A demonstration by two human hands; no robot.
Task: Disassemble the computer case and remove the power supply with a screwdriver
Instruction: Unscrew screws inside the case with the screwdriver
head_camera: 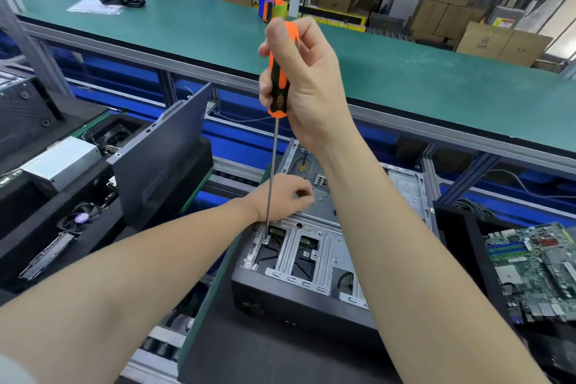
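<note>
- at 9 o'clock a dark side panel [165,159] stands tilted on its edge.
- your left hand [282,196] rests on the metal inside the computer case [296,293], fingers curled down; i cannot tell whether it pinches anything.
- the screwdriver [278,84] stands almost upright, its tip on a screw [266,237] in the case's drive cage.
- at 12 o'clock your right hand [308,78] wraps tight round the orange-and-black handle.
- the case lies open at 5 o'clock.
- a green motherboard [536,271] lies at 4 o'clock, apart from the case.
</note>
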